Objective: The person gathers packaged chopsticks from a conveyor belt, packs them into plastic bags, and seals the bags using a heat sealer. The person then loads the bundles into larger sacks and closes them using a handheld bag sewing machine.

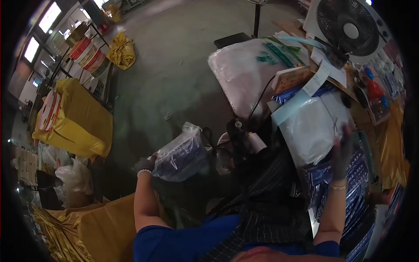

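Plastic bag (pixel 183 159) (head view): clear, glossy, creased, dark-bluish contents; left of the thread cone (pixel 256 142).
Left hand (pixel 146 164): gloved; fingers clamped on the bag's left end.
Right hand (pixel 342 153): gloved, blurred; right of the cone, beside clear plastic sheeting (pixel 301 126); finger state cannot be told.

Open floor (pixel 150 94) beyond the bag (pixel 181 159); 1 machine (pixel 238 139) blocks its right.

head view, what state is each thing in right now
Clear bag, filled, held at one end
Left hand, gripping that bag
Right hand, blurred, grip unclear
Pale bundle, wrapped in plastic
Large yellow package, wrapped
Far yellow bundle, crumpled
Fan, running or off unclear
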Motion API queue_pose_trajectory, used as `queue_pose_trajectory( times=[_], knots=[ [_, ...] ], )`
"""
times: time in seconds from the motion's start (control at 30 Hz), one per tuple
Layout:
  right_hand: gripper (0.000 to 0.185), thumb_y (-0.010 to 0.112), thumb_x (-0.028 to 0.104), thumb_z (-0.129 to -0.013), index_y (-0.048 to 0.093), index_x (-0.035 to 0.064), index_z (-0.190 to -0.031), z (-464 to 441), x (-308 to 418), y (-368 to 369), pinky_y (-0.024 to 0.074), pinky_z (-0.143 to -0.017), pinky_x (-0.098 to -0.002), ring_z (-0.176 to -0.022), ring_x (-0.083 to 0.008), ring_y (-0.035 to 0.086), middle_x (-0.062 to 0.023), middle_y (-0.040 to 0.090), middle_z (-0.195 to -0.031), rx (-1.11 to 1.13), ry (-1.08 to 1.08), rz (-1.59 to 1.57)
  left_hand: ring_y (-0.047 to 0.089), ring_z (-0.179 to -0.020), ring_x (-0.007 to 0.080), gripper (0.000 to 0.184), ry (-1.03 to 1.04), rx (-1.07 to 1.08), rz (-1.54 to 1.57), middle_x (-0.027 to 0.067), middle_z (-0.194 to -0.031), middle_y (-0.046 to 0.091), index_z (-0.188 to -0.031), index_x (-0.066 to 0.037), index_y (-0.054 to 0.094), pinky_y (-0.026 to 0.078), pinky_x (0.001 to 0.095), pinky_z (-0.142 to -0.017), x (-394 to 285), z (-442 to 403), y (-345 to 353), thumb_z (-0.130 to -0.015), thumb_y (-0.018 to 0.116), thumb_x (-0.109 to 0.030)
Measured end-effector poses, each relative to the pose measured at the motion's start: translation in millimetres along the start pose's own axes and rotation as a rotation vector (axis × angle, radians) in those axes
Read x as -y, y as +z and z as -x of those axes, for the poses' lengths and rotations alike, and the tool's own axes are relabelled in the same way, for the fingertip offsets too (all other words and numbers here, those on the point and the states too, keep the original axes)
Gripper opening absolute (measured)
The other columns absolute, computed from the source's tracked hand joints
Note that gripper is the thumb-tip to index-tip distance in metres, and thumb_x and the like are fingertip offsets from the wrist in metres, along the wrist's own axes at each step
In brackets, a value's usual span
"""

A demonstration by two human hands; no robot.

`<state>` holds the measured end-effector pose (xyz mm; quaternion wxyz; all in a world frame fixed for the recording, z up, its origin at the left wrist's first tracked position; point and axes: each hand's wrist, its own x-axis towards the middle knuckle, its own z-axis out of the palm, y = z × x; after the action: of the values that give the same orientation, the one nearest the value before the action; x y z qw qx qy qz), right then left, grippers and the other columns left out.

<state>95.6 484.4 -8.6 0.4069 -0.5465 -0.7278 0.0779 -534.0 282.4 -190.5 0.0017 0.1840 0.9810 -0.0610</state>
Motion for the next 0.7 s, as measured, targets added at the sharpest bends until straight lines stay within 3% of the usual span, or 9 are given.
queue_pose_trajectory(
  times=[0.07, 0.13, 0.2, 0.27, 0.33, 0.4, 0.57, 0.63, 0.7],
  knots=[
    [0.058, 0.063, 0.031, -0.087, 0.042, 0.0008, -0.133, 8, 100, 78, 0.0406, -0.098, -0.0376, -0.118, -0.0312, 0.052, -0.0175, 0.052, -0.128, 0.576, -0.127, -0.294, 0.054, -0.113, 0.0416, 0.094, 0.119, 0.564, 0.161, 0.0271, -0.112, 0.061, -0.115, 0.006, 0.06, 0.042, 0.0444, -0.095, 30, -17, 32, -0.075, 0.044, -0.078],
    [0.073, 0.065, 0.038, -0.085, 0.033, 0.0003, -0.138, 29, 137, 168, 0.0429, -0.095, -0.0347, -0.113, -0.0278, 0.054, -0.0176, 0.051, -0.128, 0.837, -0.327, -0.278, 0.062, -0.101, 0.0392, 0.09, 0.206, 0.469, 0.135, 0.0249, -0.096, 0.066, -0.1, 0.004, 0.066, 0.046, 0.0439, -0.088, 47, 0, 54, -0.072, 0.046, -0.079],
    [0.078, 0.062, 0.046, -0.084, 0.029, 0.0003, -0.139, 68, 146, 263, 0.0447, -0.091, -0.0357, -0.112, -0.0296, 0.055, -0.0201, 0.048, -0.13, 1.052, -0.066, -0.317, 0.061, -0.099, 0.0397, 0.085, 0.296, 0.578, 0.368, 0.0253, -0.097, 0.066, -0.1, 0.002, 0.067, 0.046, 0.0463, -0.085, 62, 27, 68, -0.071, 0.051, -0.077],
    [0.071, 0.058, 0.052, -0.084, 0.044, -0.0017, -0.129, 90, 163, 311, 0.0458, -0.087, -0.0367, -0.107, -0.0321, 0.058, -0.0238, 0.055, -0.121, 1.261, 0.26, -0.232, 0.063, -0.095, 0.0337, 0.073, 0.231, 0.598, 0.569, 0.0228, -0.094, 0.067, -0.099, 0.001, 0.067, 0.047, 0.0424, -0.082, 71, 75, 76, -0.075, 0.056, -0.067],
    [0.058, 0.056, 0.051, -0.085, 0.058, 0.0017, -0.116, 128, 140, 351, 0.0469, -0.084, -0.037, -0.098, -0.0341, 0.062, -0.0226, 0.063, -0.105, 1.384, 0.228, -0.19, 0.065, -0.087, 0.0217, 0.049, 0.143, 0.565, 0.974, 0.0179, -0.089, 0.068, -0.098, 0.0, 0.067, 0.048, 0.0345, -0.077, 82, 125, 83, -0.081, 0.067, -0.046],
    [0.052, 0.057, 0.048, -0.085, 0.062, 0.0029, -0.11, 173, 100, 354, 0.0478, -0.082, -0.0367, -0.093, -0.0338, 0.063, -0.0205, 0.065, -0.098, 1.352, 0.167, -0.196, 0.061, -0.086, 0.0142, 0.034, 0.038, 0.608, 1.336, 0.0096, -0.09, 0.068, -0.1, 0.0, 0.066, 0.046, 0.0307, -0.076, 105, 172, 140, -0.083, 0.068, -0.03],
    [0.031, 0.059, 0.032, -0.085, 0.067, 0.0054, -0.1, 179, 110, 301, 0.0485, -0.076, -0.0392, -0.087, -0.0344, 0.064, -0.0186, 0.066, -0.092, 1.386, 0.107, -0.274, 0.058, -0.078, 0.0135, 0.022, -0.199, 0.659, 1.492, 0.0041, -0.086, 0.065, -0.094, 0.0, 0.066, 0.046, 0.0286, -0.071, 103, 189, 52, -0.079, 0.069, -0.015],
    [0.029, 0.059, 0.029, -0.085, 0.067, 0.002, -0.094, 167, 134, 296, 0.0484, -0.073, -0.0372, -0.08, -0.0326, 0.064, -0.0202, 0.066, -0.086, 1.18, 0.387, -0.473, 0.056, -0.069, 0.0122, 0.012, -0.444, 0.667, 1.629, 0.0018, -0.079, 0.062, -0.085, -0.003, 0.064, 0.045, 0.0272, -0.065, 94, 147, 30, -0.075, 0.068, -0.007],
    [0.029, 0.059, 0.028, -0.085, 0.067, 0.0011, -0.091, 136, 157, 299, 0.0482, -0.071, -0.0367, -0.077, -0.0316, 0.064, -0.0204, 0.065, -0.083, 1.094, 0.466, -0.488, 0.052, -0.062, 0.0106, 0.008, -0.353, 0.643, 1.676, -0.0006, -0.071, 0.058, -0.075, -0.006, 0.059, 0.043, 0.0263, -0.059, 68, 106, 16, -0.072, 0.065, -0.002]
  ],
)
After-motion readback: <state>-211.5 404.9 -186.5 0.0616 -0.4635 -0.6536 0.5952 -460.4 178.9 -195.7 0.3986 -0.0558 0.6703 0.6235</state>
